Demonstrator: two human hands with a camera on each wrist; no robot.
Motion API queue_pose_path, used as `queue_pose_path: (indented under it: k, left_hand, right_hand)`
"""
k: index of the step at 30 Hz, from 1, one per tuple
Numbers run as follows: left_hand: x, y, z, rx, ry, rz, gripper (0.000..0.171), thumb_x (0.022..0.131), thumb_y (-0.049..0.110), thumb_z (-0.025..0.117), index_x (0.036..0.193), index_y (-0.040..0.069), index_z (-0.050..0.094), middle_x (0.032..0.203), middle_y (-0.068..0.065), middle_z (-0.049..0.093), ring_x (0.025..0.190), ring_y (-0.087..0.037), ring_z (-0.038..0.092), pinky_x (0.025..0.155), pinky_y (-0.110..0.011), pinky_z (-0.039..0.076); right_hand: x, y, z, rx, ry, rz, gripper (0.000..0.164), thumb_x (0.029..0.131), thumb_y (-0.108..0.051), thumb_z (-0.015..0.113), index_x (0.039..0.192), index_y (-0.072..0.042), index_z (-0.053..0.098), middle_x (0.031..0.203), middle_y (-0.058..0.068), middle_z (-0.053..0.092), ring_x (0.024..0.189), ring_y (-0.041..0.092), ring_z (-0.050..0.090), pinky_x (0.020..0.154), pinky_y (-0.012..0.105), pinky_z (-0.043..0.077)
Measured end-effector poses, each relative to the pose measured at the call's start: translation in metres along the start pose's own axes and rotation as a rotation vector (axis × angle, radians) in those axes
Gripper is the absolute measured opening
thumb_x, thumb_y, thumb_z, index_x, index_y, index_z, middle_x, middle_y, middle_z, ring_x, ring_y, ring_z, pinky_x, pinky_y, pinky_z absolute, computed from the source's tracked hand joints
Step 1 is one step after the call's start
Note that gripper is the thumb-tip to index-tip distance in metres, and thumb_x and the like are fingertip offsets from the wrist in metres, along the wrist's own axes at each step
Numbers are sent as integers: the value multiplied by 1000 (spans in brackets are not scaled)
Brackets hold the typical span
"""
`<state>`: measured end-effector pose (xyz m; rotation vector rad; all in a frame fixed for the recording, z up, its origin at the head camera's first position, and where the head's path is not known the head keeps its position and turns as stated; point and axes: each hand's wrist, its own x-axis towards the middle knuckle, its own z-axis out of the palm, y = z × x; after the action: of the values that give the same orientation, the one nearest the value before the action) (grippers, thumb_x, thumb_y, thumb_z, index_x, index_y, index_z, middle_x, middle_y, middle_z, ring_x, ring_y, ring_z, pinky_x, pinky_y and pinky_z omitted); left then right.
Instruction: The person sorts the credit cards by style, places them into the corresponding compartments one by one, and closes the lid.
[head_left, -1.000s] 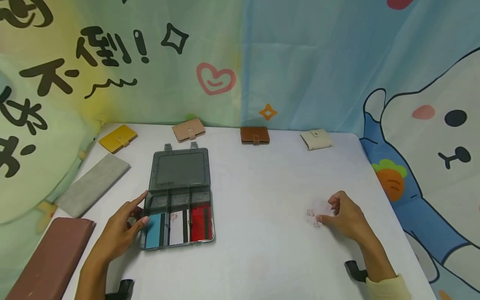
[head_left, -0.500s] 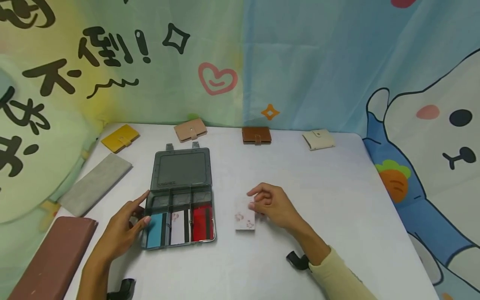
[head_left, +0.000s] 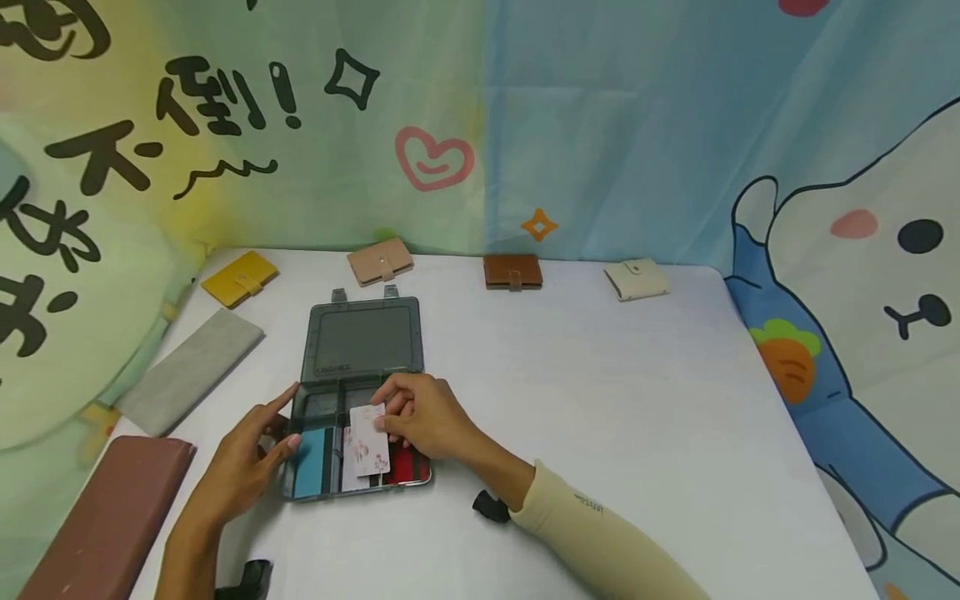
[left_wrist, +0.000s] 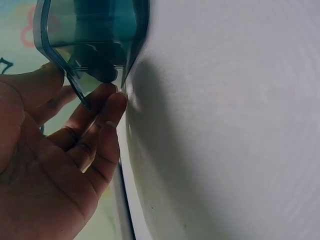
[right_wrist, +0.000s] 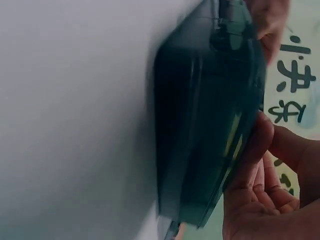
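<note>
A dark translucent card box (head_left: 362,337) lies on the white table with its lid folded back. Its front compartments hold a blue card (head_left: 307,463), a white card (head_left: 349,481) and a red card (head_left: 411,467), each with a black stripe. My left hand (head_left: 238,467) grips the box's left wall, thumb on the rim; the left wrist view shows its fingers (left_wrist: 107,145) against the box's side. My right hand (head_left: 423,417) pinches a white card with a pink flower print (head_left: 371,442), tilted over the middle compartment. The right wrist view shows the box's side (right_wrist: 205,110), blurred.
Along the back edge lie a yellow wallet (head_left: 239,278), a beige wallet (head_left: 380,262), a brown wallet (head_left: 513,272) and a cream wallet (head_left: 637,279). At left lie a long grey wallet (head_left: 192,371) and a long maroon wallet (head_left: 108,517). A printed curtain (head_left: 600,125) hangs behind.
My right hand has carried the flower-print card leftward from the table's right side to over the box's middle compartment. My left hand has stayed on the box.
</note>
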<state>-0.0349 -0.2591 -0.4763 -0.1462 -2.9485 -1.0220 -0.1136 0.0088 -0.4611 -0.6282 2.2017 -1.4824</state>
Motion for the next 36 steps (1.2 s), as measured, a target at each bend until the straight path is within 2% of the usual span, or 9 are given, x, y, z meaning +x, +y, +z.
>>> queue_pose_path:
  k: [5, 8, 11, 15, 18, 22, 25, 29, 36]
  left_hand:
    - [0, -1, 1, -1, 17, 18, 73, 94, 10, 68, 157, 19, 32, 105, -10, 59, 94, -21, 56, 68, -26, 47]
    - [0, -1, 2, -5, 16, 27, 72, 94, 10, 68, 157, 18, 33, 105, -10, 59, 94, -20, 56, 67, -25, 47]
    - [0, 0, 2, -9, 13, 27, 73, 94, 9, 68, 157, 18, 32, 106, -10, 59, 93, -19, 56, 67, -26, 47]
    - [0, 0, 2, -8, 9, 16, 74, 94, 8, 68, 157, 18, 32, 105, -11, 58, 92, -21, 56, 67, -26, 47]
    - [-1, 0, 2, -6, 10, 14, 73, 94, 8, 68, 157, 17, 32, 104, -11, 58, 91, -21, 55, 67, -26, 46]
    - [-2, -1, 2, -4, 16, 8, 72, 94, 8, 67, 157, 17, 33, 105, -11, 58, 93, -22, 56, 67, -26, 47]
    - [-3, 0, 1, -6, 11, -4, 72, 95, 9, 67, 157, 18, 32, 107, -12, 58, 95, -23, 56, 68, -26, 47]
    - [-3, 1, 1, -29, 11, -4, 71, 95, 9, 66, 157, 19, 32, 108, -13, 57, 96, -24, 56, 69, -26, 48]
    - [-4, -5, 2, -162, -3, 3, 60, 102, 12, 55, 157, 22, 32, 112, -15, 57, 87, -12, 55, 65, -27, 49]
  right_hand:
    - [5, -5, 9, -322, 26, -52, 22, 85, -29, 81, 102, -19, 74, 84, -8, 61, 69, 2, 53, 68, 18, 45]
    - [9, -3, 3, -368, 79, -58, 29, 86, -38, 78, 107, -19, 73, 92, -3, 59, 80, 5, 53, 74, 22, 43]
    - [21, 2, -11, -295, 183, -4, 38, 88, -38, 76, 120, -18, 67, 105, 2, 60, 93, 15, 57, 78, 30, 48]
    - [43, 17, -32, -200, 276, 145, 54, 90, -39, 74, 136, -17, 55, 121, 8, 60, 108, 23, 59, 85, 38, 49]
    - [55, 26, -40, -82, 266, 249, 64, 90, -39, 74, 143, -16, 47, 127, 10, 60, 94, 22, 64, 76, 35, 52]
    - [64, 32, -46, 208, 214, 315, 69, 91, -36, 73, 147, -11, 43, 123, 11, 64, 64, 16, 59, 54, 27, 48]
    - [69, 34, -50, 412, 201, 298, 58, 95, -33, 68, 143, -6, 48, 117, 11, 64, 61, 12, 57, 51, 25, 46]
    - [68, 33, -55, 568, 198, 209, 43, 103, -34, 55, 131, -2, 57, 109, 8, 57, 73, 14, 65, 58, 27, 54]
    - [51, 23, -61, 574, 150, 135, 54, 102, -49, 48, 120, 0, 62, 106, 8, 61, 85, 20, 70, 69, 36, 59]
